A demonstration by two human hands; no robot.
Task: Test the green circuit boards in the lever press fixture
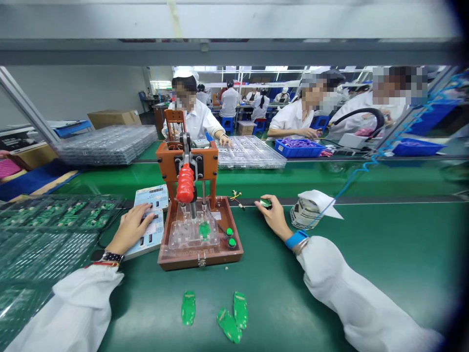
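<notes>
Press fixture, orange-framed on a brown box base with a red ribbed handle hanging at its front, stands as the centre of the work, and a green printed circuit board sits in the clear plastic nest on its base. Whether the plunger bears down on that nest cannot be told. To the right of the fixture, the right hand holds a small green circuit board between thumb and fingers, closed narrowly on it. Immediately left of the fixture, the left hand lies with fingers loosely spread, grasping nothing, over two pale blue instrument panels with dark displays, the farther and the nearer; whether a fingertip presses anything is unclear. The work looks to be partway through: one board is placed in the fixture, one is in hand, and three loose green, rounded boards lie on the green tabletop in front of the fixture, one apart and two touching. Well left of the fixture, a clear plastic tray carries more green boards along its far part, so plenty appear to be at hand, though nothing visible marks which are finished and which are left.
</notes>
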